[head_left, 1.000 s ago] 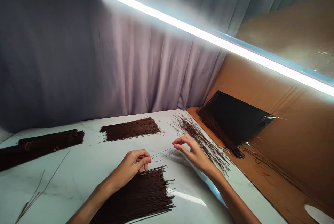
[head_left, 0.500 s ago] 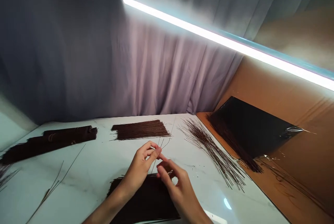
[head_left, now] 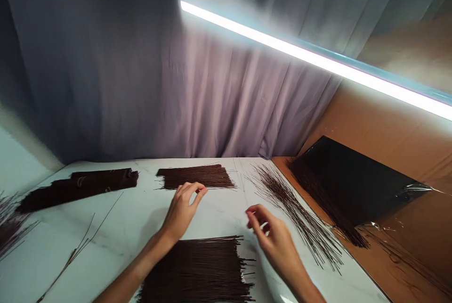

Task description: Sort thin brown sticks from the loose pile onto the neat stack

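At 12 o'clock from your left hand, just beyond its loosely parted, empty fingertips, lies the far stick pile, long axis 9-to-3. Your right hand, fingers curled apart and empty, sits farther, nearer the loose sticks at 2 o'clock.

A: What can't you make out?

B: The near pile of dark sticks at six o'clock runs off the bottom edge, so its near end is cut away. The left forearm covers its left corner.

A: And at nine o'clock?

B: A fan of sticks is cut by the left edge; only the tips show.

A: The hands?

B: The left hand has finger and thumb close together, but any stick between them is too thin to tell. Same for the right hand, slightly blurred, its arm cut off at the bottom.

A: At three o'clock?

B: The black sheet hides the far ends of the sticks under it.
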Available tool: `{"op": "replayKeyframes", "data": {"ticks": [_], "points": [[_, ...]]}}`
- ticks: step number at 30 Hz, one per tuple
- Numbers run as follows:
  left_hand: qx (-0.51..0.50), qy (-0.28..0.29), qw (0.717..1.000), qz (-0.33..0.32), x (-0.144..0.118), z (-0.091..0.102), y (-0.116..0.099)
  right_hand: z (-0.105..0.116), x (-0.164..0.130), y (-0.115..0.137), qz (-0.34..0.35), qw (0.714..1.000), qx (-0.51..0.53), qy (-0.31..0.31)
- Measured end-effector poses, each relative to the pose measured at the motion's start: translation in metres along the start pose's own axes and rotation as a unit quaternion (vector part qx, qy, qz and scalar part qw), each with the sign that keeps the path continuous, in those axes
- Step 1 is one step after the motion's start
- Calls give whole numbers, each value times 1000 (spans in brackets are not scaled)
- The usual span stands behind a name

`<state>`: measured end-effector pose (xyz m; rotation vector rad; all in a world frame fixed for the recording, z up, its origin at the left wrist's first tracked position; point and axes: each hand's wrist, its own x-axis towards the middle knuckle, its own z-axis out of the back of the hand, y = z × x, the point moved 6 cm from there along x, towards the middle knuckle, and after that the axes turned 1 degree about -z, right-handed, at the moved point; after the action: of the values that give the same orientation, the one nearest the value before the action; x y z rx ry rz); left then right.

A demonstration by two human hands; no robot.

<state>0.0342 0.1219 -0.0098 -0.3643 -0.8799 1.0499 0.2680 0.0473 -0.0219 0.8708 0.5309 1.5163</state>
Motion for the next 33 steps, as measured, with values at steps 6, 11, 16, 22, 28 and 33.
{"op": "replayKeyframes", "data": {"ticks": [6, 11, 16, 22, 28, 33], "points": [[108, 22, 992, -60, 23, 7, 76, 81, 16, -64, -34, 904, -395, -158], [155, 39, 980, -115, 34, 0, 95, 71, 15, -54, 17, 894, -410, -182], [179, 50, 971, -151, 43, -10, 97, -17, -10, 7, 212, 946, -243, 24], [196, 72, 963, -173, 50, -21, 95, -85, -46, 15, 343, 910, -233, 36], [220, 73, 958, -166, 50, -23, 87, -95, -47, -3, 331, 913, -238, 14], [240, 79, 951, -177, 46, -27, 79, -92, -46, 9, 306, 922, -232, 43]]}}
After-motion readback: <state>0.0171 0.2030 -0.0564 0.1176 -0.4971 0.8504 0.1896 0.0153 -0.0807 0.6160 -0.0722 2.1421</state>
